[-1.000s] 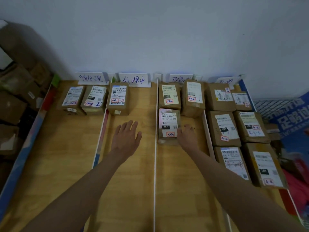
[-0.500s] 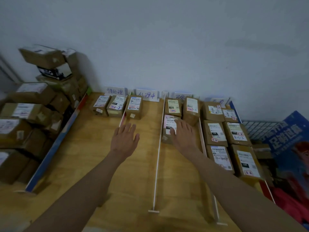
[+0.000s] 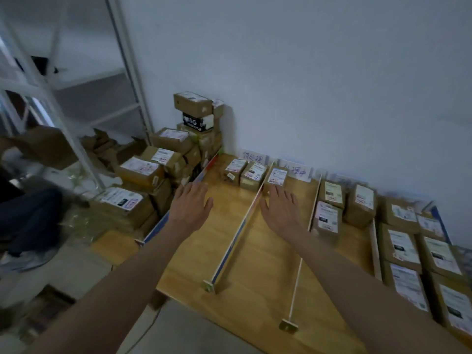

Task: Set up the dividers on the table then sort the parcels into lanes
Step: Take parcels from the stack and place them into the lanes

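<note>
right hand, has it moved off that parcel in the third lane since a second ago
Yes. The right hand has left the parcel and crossed leftward over the white divider into the second lane.

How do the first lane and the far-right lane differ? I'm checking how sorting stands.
The leftmost lane holds two parcels side by side at the wall end, with bare wood in front. The rightmost lane is packed with parcels from wall to near edge. Both hold brown boxes with white labels up.

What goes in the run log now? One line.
left hand: open, empty | right hand: open, empty | parcels: in lanes | stack: unsorted
</note>
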Tool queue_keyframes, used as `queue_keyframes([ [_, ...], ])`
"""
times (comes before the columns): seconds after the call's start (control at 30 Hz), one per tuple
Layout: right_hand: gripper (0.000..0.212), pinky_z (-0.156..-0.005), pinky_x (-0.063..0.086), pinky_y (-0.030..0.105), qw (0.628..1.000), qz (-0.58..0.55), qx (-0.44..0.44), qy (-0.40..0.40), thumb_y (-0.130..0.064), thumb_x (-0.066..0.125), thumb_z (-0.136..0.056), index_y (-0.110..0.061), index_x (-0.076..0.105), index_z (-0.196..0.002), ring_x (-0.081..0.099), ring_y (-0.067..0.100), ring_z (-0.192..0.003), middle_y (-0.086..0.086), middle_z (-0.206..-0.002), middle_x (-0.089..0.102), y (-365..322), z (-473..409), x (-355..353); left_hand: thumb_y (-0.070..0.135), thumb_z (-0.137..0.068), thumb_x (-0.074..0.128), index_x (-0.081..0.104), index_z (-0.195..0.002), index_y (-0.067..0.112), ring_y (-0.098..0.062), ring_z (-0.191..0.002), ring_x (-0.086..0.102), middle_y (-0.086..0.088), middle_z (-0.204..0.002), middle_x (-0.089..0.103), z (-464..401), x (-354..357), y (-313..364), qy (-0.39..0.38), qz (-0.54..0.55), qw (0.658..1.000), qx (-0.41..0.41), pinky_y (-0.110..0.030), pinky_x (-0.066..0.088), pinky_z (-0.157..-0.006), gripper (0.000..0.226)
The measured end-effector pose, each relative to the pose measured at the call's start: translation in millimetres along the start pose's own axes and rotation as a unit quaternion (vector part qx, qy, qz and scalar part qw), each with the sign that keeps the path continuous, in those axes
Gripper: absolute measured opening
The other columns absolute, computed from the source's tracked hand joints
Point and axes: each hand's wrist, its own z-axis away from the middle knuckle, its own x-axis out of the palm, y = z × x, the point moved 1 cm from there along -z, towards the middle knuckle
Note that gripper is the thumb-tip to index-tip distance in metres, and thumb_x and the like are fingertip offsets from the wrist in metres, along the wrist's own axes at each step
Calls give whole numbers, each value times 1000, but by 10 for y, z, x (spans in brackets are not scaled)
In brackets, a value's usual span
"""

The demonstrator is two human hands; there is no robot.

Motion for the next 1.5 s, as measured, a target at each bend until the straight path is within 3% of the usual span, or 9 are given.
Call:
queue_keyframes([
  [0.2, 49, -112, 32, 43, 999, -13, -32, -23, -39, 38, -101, -16, 38, -143, 45, 27, -132, 5, -143, 47, -996, -271, 286, 42, -103, 28, 40, -143, 19, -24, -138, 35, -3, -146, 43, 68, -147, -974, 15, -6, 999, -28, -43, 22, -116, 48],
  [0.37, 44, -106, 35, 40, 998, -25, -53, -23, -37, 38, -101, -16, 41, -140, 48, 26, -127, 6, -140, 49, -1846, -452, 578, 42, -101, 32, 41, -144, 21, -24, -135, 39, -2, -143, 48, 61, -136, -1829, 17, -3, 998, -52, -43, 25, -114, 49],
  [0.7, 42, -105, 39, 42, 996, -62, -32, -51, -36, 38, -100, -17, 41, -138, 51, 27, -124, 6, -139, 48, -3018, -774, 1120, 47, -102, 29, 30, -152, 20, -23, -143, 29, -3, -157, 32, -43, 25, -3103, -32, -9, 997, -64, -42, 18, -119, 57],
  [1.1, 39, -102, 44, 46, 993, -102, 3, -59, -32, 41, -100, -18, 39, -136, 52, 29, -122, 8, -136, 49, -3507, -1642, 1755, 46, -103, 27, 31, -151, 19, -22, -145, 28, -3, -156, 34, -868, 276, -3728, -35, 22, 998, -53, -41, 13, -120, 55],
  [1.37, 40, -85, 54, 46, 983, -144, 40, -106, -32, 42, -102, -18, 33, -137, 57, 28, -109, 10, -129, 48, -3537, -2213, 2175, 48, -103, 24, 28, -151, 17, -24, -143, 31, -7, -155, 35, -1648, 567, -3900, -83, 52, 994, -48, -44, 20, -121, 58],
  [1.5, 41, -68, 60, 43, 975, -180, 61, -118, -33, 42, -102, -21, 26, -138, 65, 23, -92, 8, -122, 56, -3533, -2280, 2362, 49, -103, 22, 30, -150, 14, -26, -136, 43, -11, -146, 47, -1870, 701, -3900, -111, 98, 987, -68, -46, 24, -118, 59],
])
